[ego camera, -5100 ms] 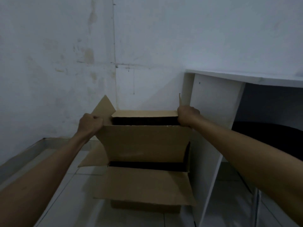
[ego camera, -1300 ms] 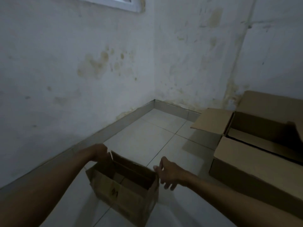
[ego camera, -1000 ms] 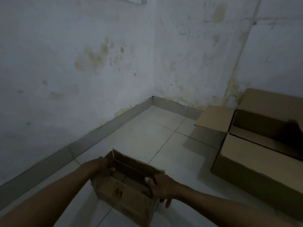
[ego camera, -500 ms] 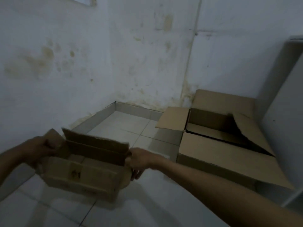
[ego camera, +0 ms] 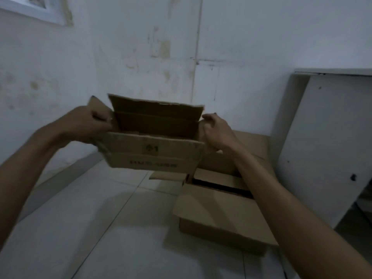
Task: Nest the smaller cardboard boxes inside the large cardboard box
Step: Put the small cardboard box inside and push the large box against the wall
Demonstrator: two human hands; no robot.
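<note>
Gripping small corrugated box (ego camera: pixel 153 152) w/ both hands' fingers clenched on end flaps, above lg open box (ego camera: pixel 219 214).

— Where's the small box (ego camera: pixel 153 150)?
— In the air, left hand (ego camera: pixel 84 125) on its left end, right hand (ego camera: pixel 216 131) on its right.
— And the big box (ego camera: pixel 219 210)?
— On the floor (ego camera: pixel 100 228), below and right, beside the desk (ego camera: pixel 330 137).

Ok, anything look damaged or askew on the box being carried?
The small box, held at both ends by the left hand and right hand, has a ragged, uneven rear flap edge and sits slightly tilted. The large box on the floor looks intact, flaps open.
</note>
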